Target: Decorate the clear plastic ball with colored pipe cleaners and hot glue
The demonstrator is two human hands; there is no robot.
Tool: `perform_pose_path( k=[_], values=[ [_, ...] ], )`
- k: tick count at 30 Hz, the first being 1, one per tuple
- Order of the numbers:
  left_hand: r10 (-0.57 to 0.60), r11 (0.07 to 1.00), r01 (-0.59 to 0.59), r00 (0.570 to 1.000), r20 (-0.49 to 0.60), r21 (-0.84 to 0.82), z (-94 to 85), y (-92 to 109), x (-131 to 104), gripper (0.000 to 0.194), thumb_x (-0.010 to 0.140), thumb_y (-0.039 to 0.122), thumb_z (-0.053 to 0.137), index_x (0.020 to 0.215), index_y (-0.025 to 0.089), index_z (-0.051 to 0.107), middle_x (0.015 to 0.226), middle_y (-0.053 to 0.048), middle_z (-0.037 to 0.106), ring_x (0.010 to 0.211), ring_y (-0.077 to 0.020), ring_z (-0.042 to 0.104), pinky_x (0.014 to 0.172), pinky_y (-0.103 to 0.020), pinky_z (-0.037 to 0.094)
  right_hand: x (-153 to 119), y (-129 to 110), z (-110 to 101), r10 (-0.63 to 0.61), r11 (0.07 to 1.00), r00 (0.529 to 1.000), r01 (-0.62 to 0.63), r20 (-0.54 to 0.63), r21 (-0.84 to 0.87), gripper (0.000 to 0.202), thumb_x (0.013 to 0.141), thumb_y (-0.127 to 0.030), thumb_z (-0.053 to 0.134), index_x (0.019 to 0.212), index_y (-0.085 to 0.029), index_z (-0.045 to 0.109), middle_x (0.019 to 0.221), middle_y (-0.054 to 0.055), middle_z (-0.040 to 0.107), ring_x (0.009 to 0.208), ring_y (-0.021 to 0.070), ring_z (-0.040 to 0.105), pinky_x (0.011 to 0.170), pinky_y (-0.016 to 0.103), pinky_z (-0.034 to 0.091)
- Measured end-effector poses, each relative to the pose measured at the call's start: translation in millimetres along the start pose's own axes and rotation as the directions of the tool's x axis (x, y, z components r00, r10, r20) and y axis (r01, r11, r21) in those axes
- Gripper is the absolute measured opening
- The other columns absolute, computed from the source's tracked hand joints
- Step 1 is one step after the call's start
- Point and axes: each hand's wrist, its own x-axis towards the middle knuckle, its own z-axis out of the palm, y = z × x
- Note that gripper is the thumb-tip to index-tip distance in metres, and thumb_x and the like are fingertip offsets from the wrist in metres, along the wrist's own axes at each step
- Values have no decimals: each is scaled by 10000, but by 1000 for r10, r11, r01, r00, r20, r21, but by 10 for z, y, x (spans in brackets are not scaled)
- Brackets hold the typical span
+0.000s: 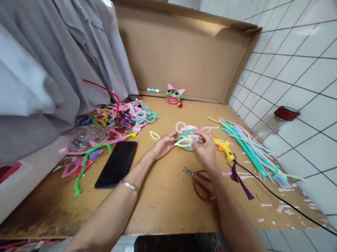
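Note:
Near the middle of the table, my left hand (164, 145) and my right hand (205, 145) hold a round clear piece (192, 134) trimmed with pink, green and teal fuzzy stems. The left fingers are closed on its left edge, the right fingers on its right side. A yellow leaf-shaped loop (183, 142) lies across its front, between the hands. Just right of my right hand is a yellow glue gun (224, 147). Red-handled scissors (201, 184) lie below the hands, partly behind the right forearm.
A black phone (116, 164) and a tangled heap of stems (130, 115) are on the left. Straight stems (251, 151) and a black cord (278, 195) are on the right. A pink-eared figure (174, 94) and glue stick (153, 90) stand by the cardboard wall (181, 53).

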Motion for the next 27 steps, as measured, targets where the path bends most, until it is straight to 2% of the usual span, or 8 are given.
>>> perform_pose_path(
  k=[3,7,12,17,20,27],
  values=[
    [32,998,-35,996,83,43,1,26,-28,626,639,268,830,1240,172,685,1428,-133,596,1402,-348,463,1165,-454,352,18,15,-22,9,1000,1000,-9,21,0,448,585,-279,571,988,-172,736,822,16,520,698,156,450,705,333,447],
    [58,981,-62,998,26,181,-1,-36,-15,781,591,245,896,1323,185,630,1528,-129,492,1465,-355,376,1196,-465,311,33,18,-36,11,1000,1000,-11,4,-6,428,574,-276,600,972,-191,732,834,9,531,689,143,439,697,320,450],
    [112,978,-111,994,1,175,-23,-135,45,760,652,389,869,1336,161,626,1517,-156,496,1444,-370,406,1207,-502,286,50,35,-41,13,1000,1000,-13,15,-22,417,575,-296,623,963,-179,722,857,18,553,696,143,455,707,324,464],
    [167,975,-155,984,-61,162,-29,-230,93,812,615,422,896,1330,145,630,1512,-182,492,1430,-381,423,1202,-516,292,63,94,-64,-8,997,1000,10,30,-82,450,595,-289,615,1023,-184,708,843,5,537,706,142,443,699,304,451],
    [195,970,-183,979,-57,162,-29,-265,108,810,635,445,884,1339,141,623,1497,-190,508,1421,-380,435,1199,-526,293,65,103,-73,-7,996,999,10,37,-92,455,600,-287,620,1037,-189,703,816,-10,524,689,136,434,679,291,439],
    [185,972,-172,980,-70,157,-7,-234,101,796,611,483,887,1302,159,658,1458,-152,560,1401,-371,463,1196,-507,307,62,48,-65,51,998,998,-50,23,-41,438,564,-306,637,980,-183,699,764,-36,488,650,123,426,662,295,431]
  ],
)
